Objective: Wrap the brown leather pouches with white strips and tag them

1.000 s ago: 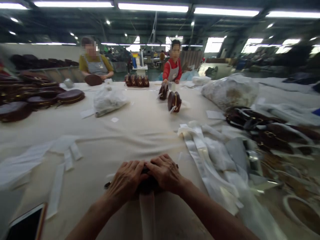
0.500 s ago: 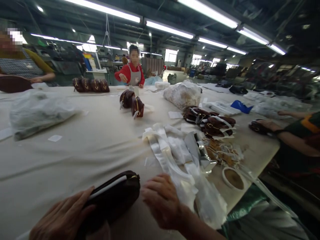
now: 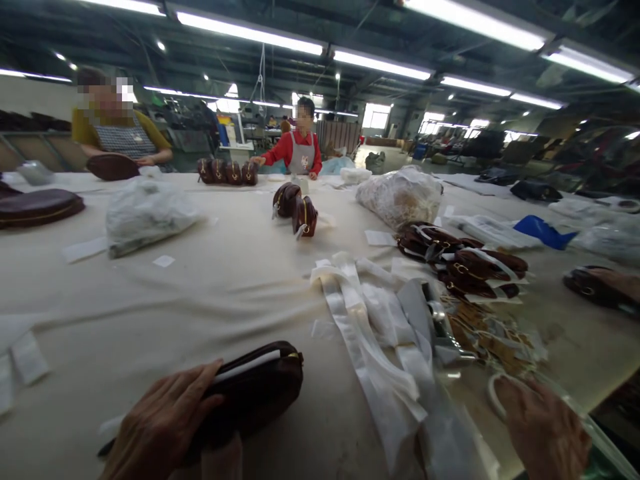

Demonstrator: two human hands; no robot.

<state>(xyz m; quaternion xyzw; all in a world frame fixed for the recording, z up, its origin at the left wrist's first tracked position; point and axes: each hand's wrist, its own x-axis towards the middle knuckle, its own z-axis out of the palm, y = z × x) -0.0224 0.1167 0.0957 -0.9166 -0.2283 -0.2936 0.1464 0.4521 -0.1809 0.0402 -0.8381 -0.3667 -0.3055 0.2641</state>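
Note:
A dark brown zippered bag (image 3: 260, 397) lies on its side in front of me, a white strip showing along its open top and a gold zipper end at the right. My left hand (image 3: 165, 413) is wrapped over its near end, thumb and fingers pressing on it. Off to the right, my right hand (image 3: 547, 423) is over a round white-rimmed container (image 3: 496, 395), covering most of it. Its fingers are blurred and partly hidden, so their grip cannot be made out. White plastic and paper strips (image 3: 370, 340) lie between my two hands.
Brown tags with strings (image 3: 493, 333) and stacked brown bags (image 3: 475, 267) lie at right. Two small bags (image 3: 303, 215) stand mid-table. Plastic bundles (image 3: 400, 193) sit farther back. Across the table are two people; another person's hand (image 3: 615, 280) touches a bag at the right edge.
My right hand has moved right, from beside the bag's zipper end to the round container. My left hand keeps its hold on the bag. The view has shifted left; the red-sleeved person's arm now reaches the row of bags.

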